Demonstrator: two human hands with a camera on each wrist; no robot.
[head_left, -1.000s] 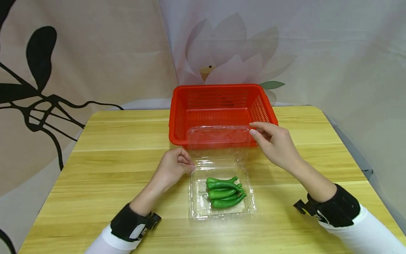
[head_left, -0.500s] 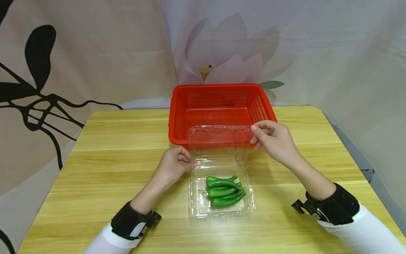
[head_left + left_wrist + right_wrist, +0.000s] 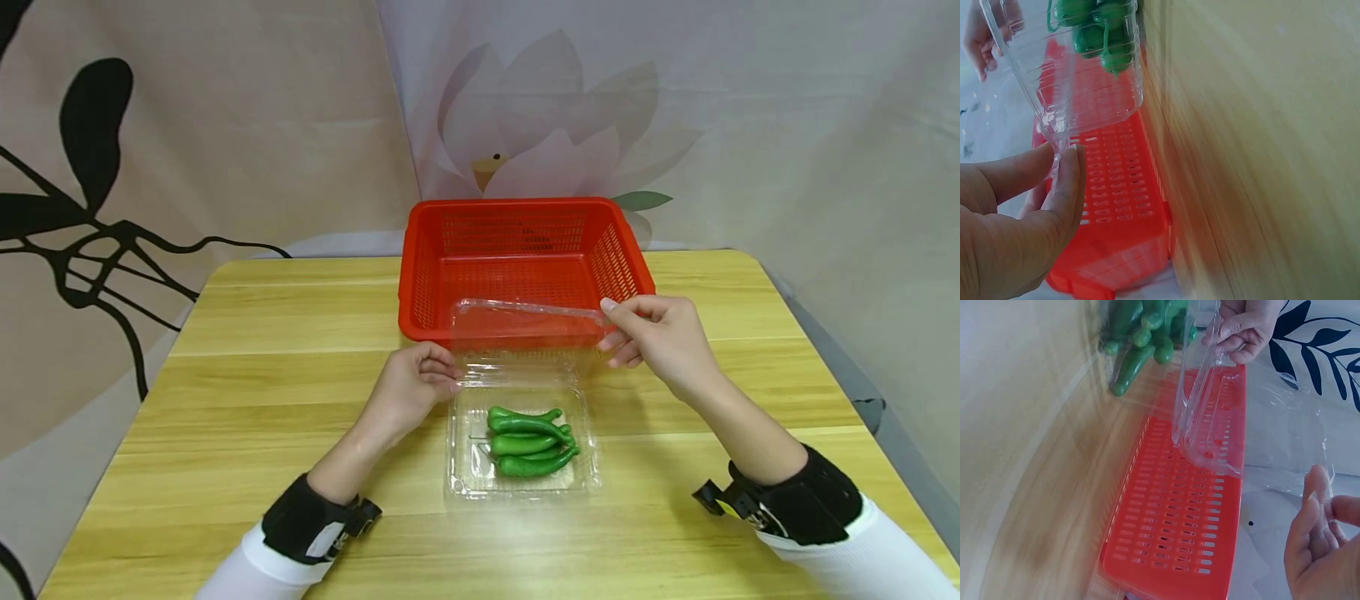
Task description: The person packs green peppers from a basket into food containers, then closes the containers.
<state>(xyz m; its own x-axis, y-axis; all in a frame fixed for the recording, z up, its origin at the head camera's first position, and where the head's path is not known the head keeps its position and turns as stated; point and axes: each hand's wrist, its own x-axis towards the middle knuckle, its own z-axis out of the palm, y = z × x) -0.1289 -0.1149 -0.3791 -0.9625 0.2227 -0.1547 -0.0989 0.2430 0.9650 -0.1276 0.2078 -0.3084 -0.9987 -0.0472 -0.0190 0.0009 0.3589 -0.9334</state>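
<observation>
Several green chili peppers (image 3: 528,442) lie in the base of a clear plastic clamshell box (image 3: 465,483). The box's lid (image 3: 525,329) is raised and stands in front of the basket. With thumb and fingers my left hand (image 3: 412,392) pinches the box near its hinge, on the left; the left wrist view shows the pinched clear edge (image 3: 1059,140). My right hand (image 3: 663,342) pinches the lid's upper right corner between thumb and index finger, the other fingers loosely bent. In the right wrist view the lid (image 3: 1285,431) reaches to those fingertips.
Behind the box stands a red perforated plastic basket (image 3: 525,271), partly seen through the lid. Everything rests on a light wooden table (image 3: 300,333). A printed cloth backdrop (image 3: 750,125) hangs behind the table.
My right hand has taken the lid's corner and drawn it slightly right and toward me, so the lid's edge now slants. The box base with the peppers has shifted slightly away from me.
</observation>
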